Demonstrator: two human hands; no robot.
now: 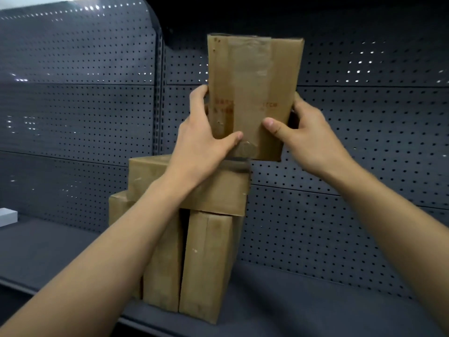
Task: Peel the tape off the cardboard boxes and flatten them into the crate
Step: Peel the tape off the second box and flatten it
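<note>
1. From my remote seat I see a cardboard box (255,93) held upright in front of the camera, narrow end up, just above a stack of other boxes. I cannot tell whether its lower edge touches the stack.
2. My left hand (201,139) grips the box's left edge, thumb laid across the front face near the bottom.
3. My right hand (308,137) grips the right edge, thumb pressed on the front face and fingers wrapped behind.
4. A wide strip of clear tape (250,76) runs down the middle of the front face, over faint red print that is too blurred to read.
5. The stack stands on a dark grey shelf (303,300): two upright boxes (206,263) side by side, a flat-lying box (218,190) across their tops, and another box (119,207) partly hidden behind at the left.
6. Behind the shelf is a dark pegboard back wall (364,142), its holes catching bright glints of light.
7. A slotted vertical post (159,93) divides the wall panels.
8. A small white object (7,216) sits on the shelf at the far left edge.
</note>
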